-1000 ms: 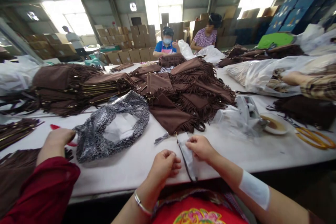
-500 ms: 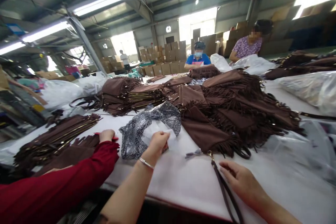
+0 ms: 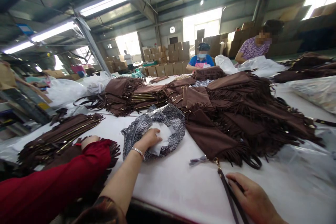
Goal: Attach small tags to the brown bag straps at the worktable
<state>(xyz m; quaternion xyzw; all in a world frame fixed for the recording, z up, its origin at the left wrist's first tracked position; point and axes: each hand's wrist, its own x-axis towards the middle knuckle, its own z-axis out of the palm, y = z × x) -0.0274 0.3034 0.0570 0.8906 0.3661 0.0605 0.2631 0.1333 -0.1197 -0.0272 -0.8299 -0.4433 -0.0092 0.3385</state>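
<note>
My left hand, wearing a silver bracelet, is at the mouth of a glossy black-and-white patterned bag. Its fingers close on crumpled white tissue paper, and the fingertips are partly hidden in it. To the right lies a brown fringed pouch, flat on the table, with a grey tassel and a dark wrist strap clipped to its corner by a gold clasp. My right hand is beside that strap, fingers loosely curved with a gap from the thumb; some fingers are hidden.
Brown fringed pouches are heaped across the white table. A co-worker's red sleeve reaches in from the left, over more pouches. Clear plastic lies at the right. Two people are across the table.
My left hand has moved left and down into the bag's mouth with the tissue paper, and the bag bulges more. The red-sleeved arm has drawn back left. The view has shifted slightly.
</note>
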